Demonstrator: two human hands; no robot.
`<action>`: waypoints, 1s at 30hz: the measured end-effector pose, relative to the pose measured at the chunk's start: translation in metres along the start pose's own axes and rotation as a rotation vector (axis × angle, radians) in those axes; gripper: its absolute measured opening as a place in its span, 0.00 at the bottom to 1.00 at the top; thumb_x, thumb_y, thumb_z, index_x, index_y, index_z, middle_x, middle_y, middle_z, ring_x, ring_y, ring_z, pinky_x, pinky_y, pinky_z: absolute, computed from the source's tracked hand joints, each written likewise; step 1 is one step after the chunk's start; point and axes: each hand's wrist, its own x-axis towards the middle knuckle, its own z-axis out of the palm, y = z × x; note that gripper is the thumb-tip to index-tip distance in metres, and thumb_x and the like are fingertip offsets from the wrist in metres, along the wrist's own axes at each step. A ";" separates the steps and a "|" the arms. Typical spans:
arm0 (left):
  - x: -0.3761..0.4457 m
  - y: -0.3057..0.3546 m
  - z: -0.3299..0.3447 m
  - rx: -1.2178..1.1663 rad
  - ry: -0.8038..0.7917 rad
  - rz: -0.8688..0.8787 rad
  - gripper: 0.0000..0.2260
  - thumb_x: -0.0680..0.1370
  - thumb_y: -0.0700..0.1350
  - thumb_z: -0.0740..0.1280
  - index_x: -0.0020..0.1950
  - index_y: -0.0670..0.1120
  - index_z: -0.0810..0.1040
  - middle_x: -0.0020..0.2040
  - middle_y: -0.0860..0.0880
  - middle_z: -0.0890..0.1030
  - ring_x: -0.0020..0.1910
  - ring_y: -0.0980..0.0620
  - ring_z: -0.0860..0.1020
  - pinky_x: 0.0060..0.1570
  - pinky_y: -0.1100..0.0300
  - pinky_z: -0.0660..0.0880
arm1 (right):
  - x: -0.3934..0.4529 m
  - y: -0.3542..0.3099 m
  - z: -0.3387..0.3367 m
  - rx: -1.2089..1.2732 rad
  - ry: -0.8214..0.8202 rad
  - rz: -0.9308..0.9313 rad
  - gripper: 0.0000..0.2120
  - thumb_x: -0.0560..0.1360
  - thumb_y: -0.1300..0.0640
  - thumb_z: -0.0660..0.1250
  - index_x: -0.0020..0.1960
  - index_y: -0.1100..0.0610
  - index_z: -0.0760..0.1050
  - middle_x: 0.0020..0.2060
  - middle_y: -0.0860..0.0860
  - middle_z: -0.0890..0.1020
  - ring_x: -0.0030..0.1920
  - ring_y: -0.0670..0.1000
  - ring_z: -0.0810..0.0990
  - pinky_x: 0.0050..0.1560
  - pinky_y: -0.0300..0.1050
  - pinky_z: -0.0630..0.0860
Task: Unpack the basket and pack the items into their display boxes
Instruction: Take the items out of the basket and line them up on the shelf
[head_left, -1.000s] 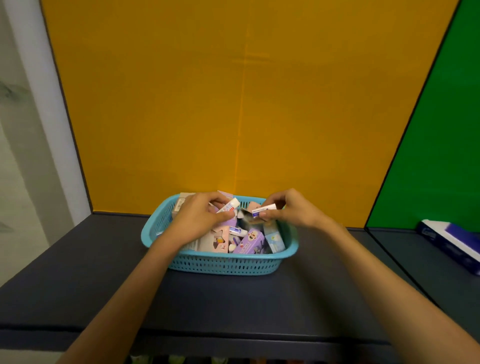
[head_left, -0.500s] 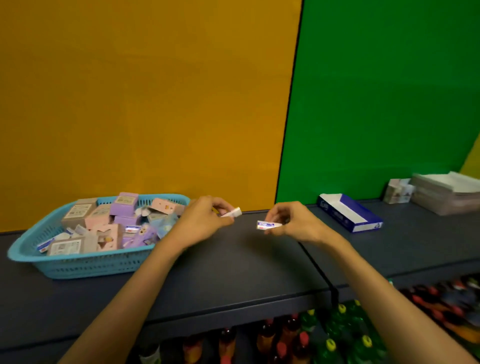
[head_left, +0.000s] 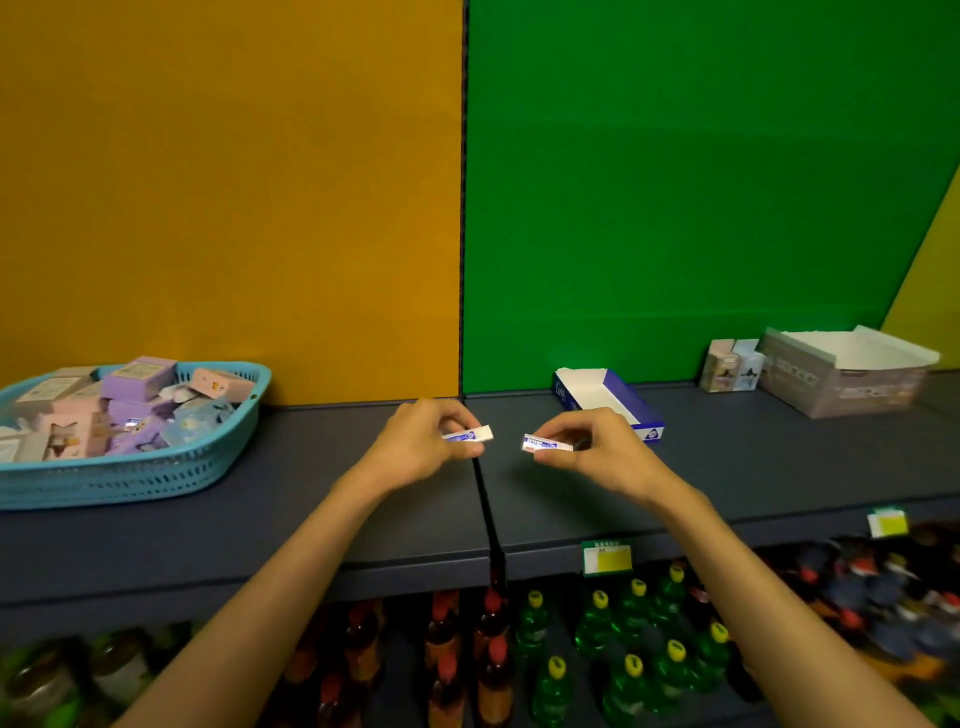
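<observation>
Head view, erasers: 2 small white-and-blue erasers, 1 per hand, held apart above the dark shelf (head_left: 311, 525).
Left hand (head_left: 421, 447): pinches left eraser (head_left: 470, 435).
Right hand (head_left: 597, 452): pinches right eraser (head_left: 545, 443).
Blue display box (head_left: 623, 402): open, just behind the right hand.
Basket (head_left: 156, 467): far left, full of small boxes.

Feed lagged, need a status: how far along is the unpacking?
Early. Left hand and right hand each pinch a small white-and-blue item above the shelf. The blue display box looks empty; the basket is full of boxes.
</observation>
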 end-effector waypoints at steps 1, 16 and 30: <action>0.004 0.001 0.005 0.009 0.001 0.000 0.10 0.72 0.47 0.78 0.50 0.55 0.82 0.44 0.57 0.84 0.44 0.61 0.81 0.44 0.61 0.76 | 0.002 0.004 -0.002 -0.008 0.006 -0.003 0.08 0.72 0.56 0.77 0.51 0.53 0.85 0.44 0.46 0.87 0.46 0.45 0.84 0.51 0.43 0.80; 0.120 -0.032 0.058 0.051 -0.013 -0.056 0.12 0.72 0.46 0.77 0.55 0.48 0.84 0.49 0.52 0.84 0.43 0.62 0.78 0.44 0.63 0.73 | 0.098 0.066 -0.026 -0.333 -0.125 0.017 0.08 0.70 0.54 0.78 0.47 0.50 0.84 0.42 0.45 0.85 0.43 0.43 0.82 0.48 0.42 0.78; 0.214 -0.063 0.092 0.306 0.009 -0.058 0.10 0.75 0.49 0.72 0.56 0.55 0.83 0.53 0.54 0.84 0.52 0.52 0.79 0.52 0.51 0.78 | 0.189 0.116 -0.022 -0.622 -0.117 0.005 0.07 0.71 0.57 0.74 0.48 0.49 0.83 0.45 0.48 0.84 0.47 0.52 0.80 0.45 0.45 0.74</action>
